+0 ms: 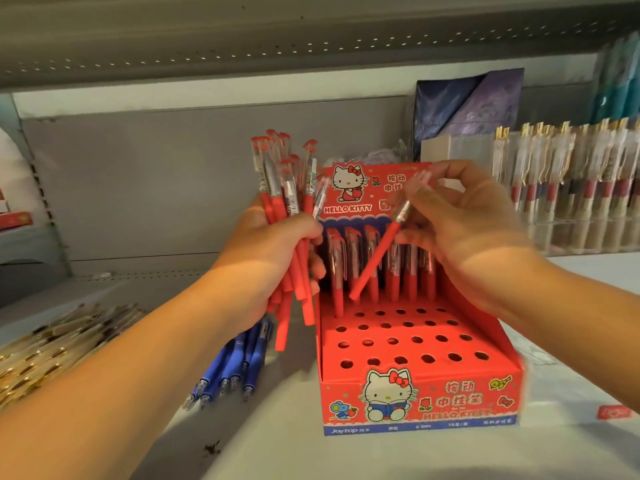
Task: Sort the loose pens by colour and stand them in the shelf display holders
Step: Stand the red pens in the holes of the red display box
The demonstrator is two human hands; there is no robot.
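Standing in the red holder (339, 389), back row only, red pens (393, 285).

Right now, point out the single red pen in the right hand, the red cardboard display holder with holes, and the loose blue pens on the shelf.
single red pen (375, 259): head view, mid barrel.
red cardboard display holder (450, 398): head view, printed front wall.
loose blue pens (239, 360): head view, centre of pile.

Single head-worn wide-angle view: looks forward and down, close above left hand (273, 258) and right hand (474, 233), grey metal shelf (138, 188) just beyond.
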